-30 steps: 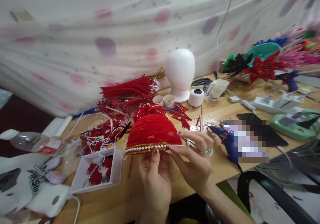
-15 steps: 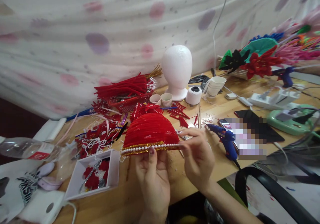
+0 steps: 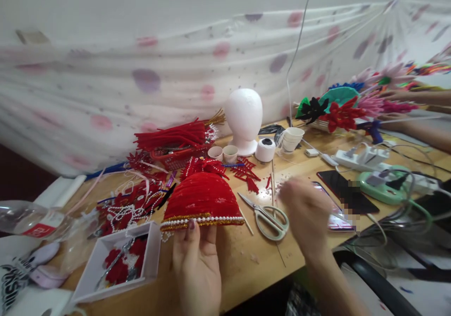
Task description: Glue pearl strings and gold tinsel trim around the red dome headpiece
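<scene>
My left hand [image 3: 197, 264] grips the lower edge of a red, dome-shaped cap [image 3: 202, 196], thumb in front and fingers underneath. Gold trim and a row of white pearl beads [image 3: 207, 221] run along that edge. Off to the right, my right hand [image 3: 306, 212] is raised over the table beside the phone, apart from the cap. Motion smears its fingers, so whatever may be in them is hidden. Between the hands lie scissors [image 3: 270, 222] with pale green handles. Red beaded decorations [image 3: 204, 167] show just behind the cap.
A white foam head [image 3: 244, 118] stands at the back beside a thread spool [image 3: 265, 150] and paper cups [image 3: 292, 138]. At left is a white box [image 3: 153, 255] of red pieces. Phones [image 3: 347, 191] and power strips [image 3: 362, 158] lie right; another person's arms [image 3: 419, 128] reach in there.
My right hand has left the cap's beaded edge and moved right, uncovering the scissors. The blue glue gun near the phone no longer shows. My left hand keeps the cap. The view has tilted up.
</scene>
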`<control>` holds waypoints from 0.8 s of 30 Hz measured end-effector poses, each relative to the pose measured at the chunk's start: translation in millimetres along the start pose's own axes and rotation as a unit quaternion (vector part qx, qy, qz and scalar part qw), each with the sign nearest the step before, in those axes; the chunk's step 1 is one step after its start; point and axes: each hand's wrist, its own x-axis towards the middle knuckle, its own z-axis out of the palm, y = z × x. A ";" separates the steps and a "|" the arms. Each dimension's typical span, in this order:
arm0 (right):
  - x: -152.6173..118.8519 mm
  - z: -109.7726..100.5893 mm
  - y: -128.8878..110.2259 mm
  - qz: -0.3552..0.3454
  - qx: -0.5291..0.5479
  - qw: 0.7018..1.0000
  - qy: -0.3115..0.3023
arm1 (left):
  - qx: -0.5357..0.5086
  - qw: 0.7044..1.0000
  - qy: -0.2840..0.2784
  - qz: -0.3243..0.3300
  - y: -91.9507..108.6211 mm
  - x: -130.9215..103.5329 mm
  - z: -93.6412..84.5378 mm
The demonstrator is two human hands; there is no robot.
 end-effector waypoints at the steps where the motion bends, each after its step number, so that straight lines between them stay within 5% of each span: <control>1: 2.1 7.2 0.0 -0.011 0.005 1.000 -0.004 | 0.002 1.000 0.001 0.003 0.2 -0.3 -0.6; 4: -0.4 13.8 -2.4 -0.045 0.115 0.990 -0.068 | 0.004 1.000 0.015 0.002 0.9 -1.2 -2.3; 10: -16.2 15.4 -9.2 -0.035 0.279 0.919 -0.276 | 0.011 1.000 0.024 -0.014 3.1 -1.4 -2.4; 19: -6.5 27.2 0.2 -0.020 0.298 0.897 -0.325 | 0.017 1.000 -0.007 -0.018 1.5 -1.4 -4.4; 24: -9.9 31.6 1.8 0.040 0.366 0.892 -0.261 | 0.024 1.000 -0.015 -0.006 1.4 1.9 -7.8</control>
